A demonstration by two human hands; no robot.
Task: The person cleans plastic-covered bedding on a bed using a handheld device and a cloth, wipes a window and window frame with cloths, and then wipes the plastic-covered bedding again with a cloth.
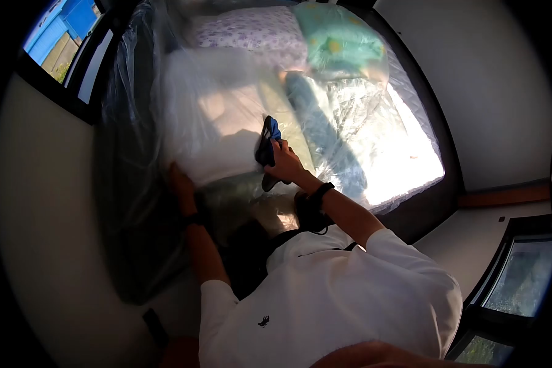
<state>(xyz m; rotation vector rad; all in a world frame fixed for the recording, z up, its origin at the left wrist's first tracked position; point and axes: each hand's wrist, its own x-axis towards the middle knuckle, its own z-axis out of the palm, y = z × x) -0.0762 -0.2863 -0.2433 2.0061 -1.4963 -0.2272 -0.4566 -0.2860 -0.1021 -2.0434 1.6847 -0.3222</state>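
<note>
My right hand (282,162) grips a black and blue hand tool (267,138); its exact kind is unclear. The tool is over a pale, plastic-wrapped bundle (214,116) that lies on the plastic-covered mattress. In shadow, my left hand (181,185) is at the bundle's lower left corner and seems to touch it, but its fingers are too dark to read. Nearer my body lies a darker plastic-wrapped bundle (251,199), partly hidden by my arms.
Farther back are a purple-patterned bundle (251,30) and a green bundle with yellow spots (343,43). A shiny clear-wrapped bundle (356,129) lies to the right in bright sun. Loose plastic sheeting (132,122) hangs along the left side. Walls with windows (521,276) enclose the space.
</note>
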